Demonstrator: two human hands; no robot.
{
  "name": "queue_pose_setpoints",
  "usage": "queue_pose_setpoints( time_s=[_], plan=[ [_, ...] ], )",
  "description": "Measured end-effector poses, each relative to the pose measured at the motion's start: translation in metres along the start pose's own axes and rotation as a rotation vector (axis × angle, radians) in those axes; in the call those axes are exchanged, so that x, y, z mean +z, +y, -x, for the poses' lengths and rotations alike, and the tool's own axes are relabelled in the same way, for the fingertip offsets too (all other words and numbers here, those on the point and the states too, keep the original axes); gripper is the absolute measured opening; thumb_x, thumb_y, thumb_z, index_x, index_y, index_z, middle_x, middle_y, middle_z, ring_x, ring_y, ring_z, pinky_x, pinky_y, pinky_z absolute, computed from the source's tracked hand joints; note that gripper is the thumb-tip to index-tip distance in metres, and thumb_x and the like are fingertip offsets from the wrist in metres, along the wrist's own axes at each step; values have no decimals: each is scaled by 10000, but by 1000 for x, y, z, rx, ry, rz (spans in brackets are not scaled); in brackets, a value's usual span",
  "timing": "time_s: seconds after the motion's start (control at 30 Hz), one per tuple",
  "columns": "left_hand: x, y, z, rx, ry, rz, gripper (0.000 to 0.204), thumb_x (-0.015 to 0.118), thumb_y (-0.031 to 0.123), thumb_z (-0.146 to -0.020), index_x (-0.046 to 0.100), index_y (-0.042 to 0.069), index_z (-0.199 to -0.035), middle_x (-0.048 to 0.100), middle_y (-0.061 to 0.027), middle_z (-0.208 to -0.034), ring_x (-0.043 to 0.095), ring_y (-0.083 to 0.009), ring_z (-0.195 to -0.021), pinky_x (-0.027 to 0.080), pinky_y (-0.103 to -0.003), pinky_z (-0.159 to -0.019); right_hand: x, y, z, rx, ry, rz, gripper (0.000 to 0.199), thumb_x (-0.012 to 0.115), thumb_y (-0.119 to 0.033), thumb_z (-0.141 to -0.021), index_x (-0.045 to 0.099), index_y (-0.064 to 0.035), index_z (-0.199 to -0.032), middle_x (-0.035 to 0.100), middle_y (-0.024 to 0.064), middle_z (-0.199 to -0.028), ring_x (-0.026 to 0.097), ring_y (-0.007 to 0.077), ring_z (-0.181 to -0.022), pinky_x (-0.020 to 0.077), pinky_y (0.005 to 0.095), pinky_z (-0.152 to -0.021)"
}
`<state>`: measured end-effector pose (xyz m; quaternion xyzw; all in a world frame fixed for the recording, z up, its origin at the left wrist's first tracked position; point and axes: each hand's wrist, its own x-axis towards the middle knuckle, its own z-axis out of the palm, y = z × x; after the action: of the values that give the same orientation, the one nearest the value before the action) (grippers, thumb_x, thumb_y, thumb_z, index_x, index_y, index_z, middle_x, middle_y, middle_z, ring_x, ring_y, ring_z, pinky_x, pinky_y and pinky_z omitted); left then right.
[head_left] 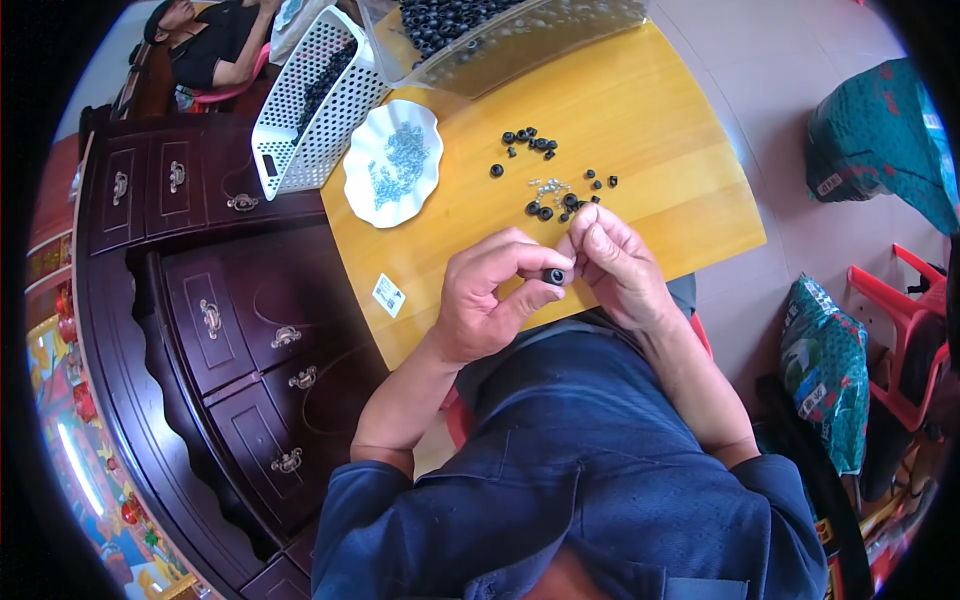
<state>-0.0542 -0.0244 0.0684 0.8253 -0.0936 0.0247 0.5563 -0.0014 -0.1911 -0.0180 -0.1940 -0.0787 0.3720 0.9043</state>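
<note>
Between the thumb and index finger of my left hand (490, 295) is a small round black plastic part (553, 276) with a hole in its end. Close beside it, my right hand (620, 265) has its thumb and fingertips pinched together; whatever they hold is too small or hidden to name. Just beyond my fingertips lie several loose black parts (545, 213) and a little pile of tiny clear pieces (549, 188). Farther back on the table is another scatter of black parts (540, 143).
A white scalloped plate (425, 190) carries small clear pieces. Behind it stand a white perforated basket (290, 165) and a clear bin (480, 75), both with black parts. The wooden table (680, 150) adjoins a dark drawer cabinet (220, 270). Green bags (870, 140) stand right; another person sits far left.
</note>
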Motion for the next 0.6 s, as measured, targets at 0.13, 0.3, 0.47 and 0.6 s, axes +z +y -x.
queue_pose_setpoints(
  time_s=[0.13,0.3,0.47,0.6],
  plan=[
    [0,1,2,19,-31,-45,209,787,124,-852,721,21,-1020,618,-59,-782,601,-148,-689,475,-272,-654,3,0,1,38,80,69,287,569,-354,-1032,522,-76,-981,624,76,-857,592,154,-802,476,293,-753],
    [-1,1,2,41,-70,57,229,806,126,-832,729,29,-1024,611,-58,-769,596,-150,-687,467,-271,-652,3,0,0,29,81,62,287,569,-355,-1031,518,-81,-967,631,74,-853,598,154,-803,479,293,-752],
    [-1,-3,7,1,-30,189,252,819,194,-842,723,-9,-957,621,-43,-785,567,-135,-692,420,-257,-637,0,-1,1,56,48,24,246,557,-289,-1046,575,-55,-971,668,90,-894,627,153,-837,492,300,-816],
    [-3,1,6,41,-20,149,238,812,194,-850,721,-6,-941,616,-36,-768,562,-128,-677,419,-254,-619,1,3,1,39,88,90,271,560,-352,-1036,529,-88,-979,657,83,-878,620,153,-800,493,290,-753]
  ],
)
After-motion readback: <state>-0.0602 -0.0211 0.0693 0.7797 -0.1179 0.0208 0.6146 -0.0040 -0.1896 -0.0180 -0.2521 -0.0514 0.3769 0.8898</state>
